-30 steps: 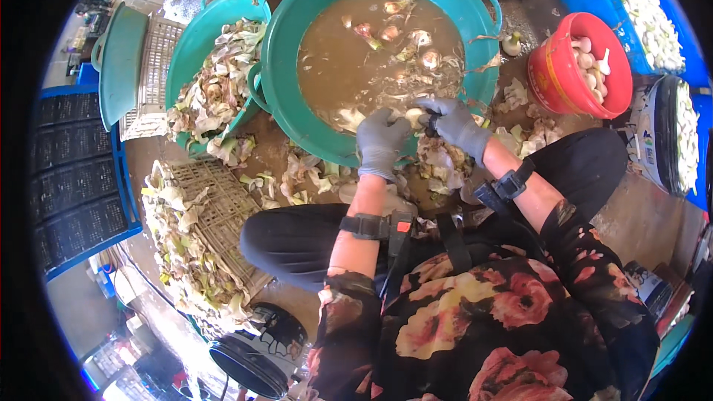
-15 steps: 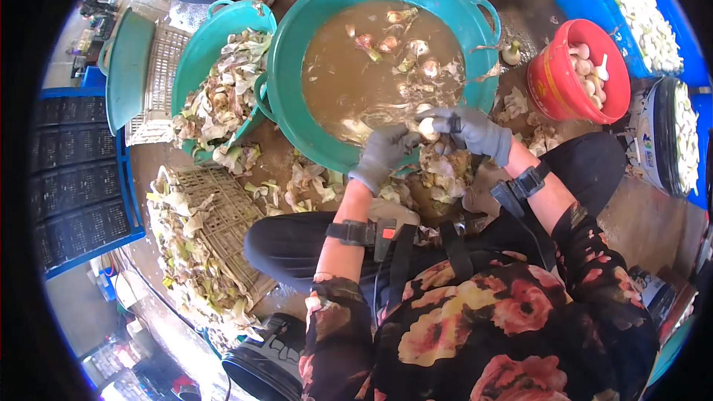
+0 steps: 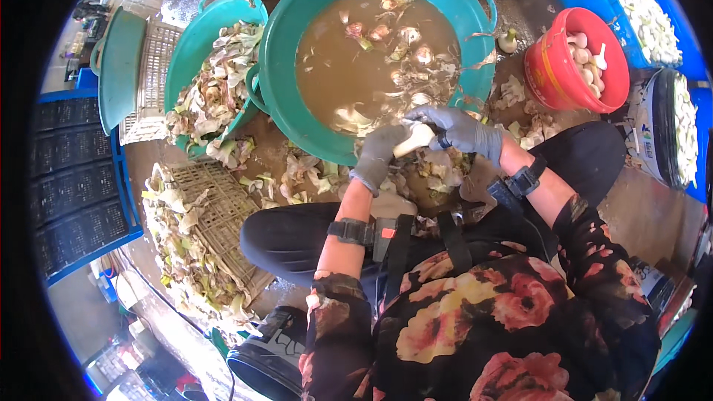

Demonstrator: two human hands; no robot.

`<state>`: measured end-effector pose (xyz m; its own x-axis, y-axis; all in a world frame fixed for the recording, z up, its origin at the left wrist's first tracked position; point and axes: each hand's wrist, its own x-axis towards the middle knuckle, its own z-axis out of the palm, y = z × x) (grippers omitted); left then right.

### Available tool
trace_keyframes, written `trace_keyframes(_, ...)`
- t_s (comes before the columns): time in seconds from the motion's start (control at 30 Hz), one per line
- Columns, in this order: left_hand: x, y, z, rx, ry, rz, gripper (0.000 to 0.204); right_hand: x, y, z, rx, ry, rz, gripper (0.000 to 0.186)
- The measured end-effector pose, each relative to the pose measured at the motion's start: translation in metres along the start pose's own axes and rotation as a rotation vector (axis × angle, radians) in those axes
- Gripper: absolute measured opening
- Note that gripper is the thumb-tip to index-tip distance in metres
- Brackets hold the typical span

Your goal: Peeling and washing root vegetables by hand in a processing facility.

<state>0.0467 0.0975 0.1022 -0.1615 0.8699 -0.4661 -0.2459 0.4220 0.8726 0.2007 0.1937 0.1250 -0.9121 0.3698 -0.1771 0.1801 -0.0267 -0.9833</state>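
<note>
Over the near rim of a large green tub (image 3: 276, 96), a pale garlic bulb (image 3: 417, 138) with a thick stem is held between both hands. My left hand (image 3: 380, 150), in a grey glove, is closed on its stem side. My right hand (image 3: 464, 132), gloved alike, has its fingers closed over the bulb's other side. A small dark piece, too unclear to name, shows under the right fingers. Brown water fills the tub, with several unpeeled bulbs (image 3: 423, 55) and loose skins afloat. Below the hands lie stripped skins (image 3: 438, 171).
A red bucket (image 3: 546, 67) of cleaned bulbs stands right of the tub, near a blue crate (image 3: 594, 0) and a white bucket (image 3: 651, 134), both full of pale pieces. Leftward are a green basin (image 3: 182, 52) of skins and a skin-covered wicker basket (image 3: 234, 212). One bulb (image 3: 508, 41) lies on the floor.
The bulb has turned so its stem now points left and toward me. My left hand has come slightly nearer to me, and the right fingers now reach over the bulb.
</note>
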Motion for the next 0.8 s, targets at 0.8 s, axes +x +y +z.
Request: trace_keyframes(0.8, -0.001, 0.008, 0.028, 0.405, 0.363, 0.246, 0.02, 0.002, 0.016, 0.024, -0.289, 0.468, 0.304, 0.038)
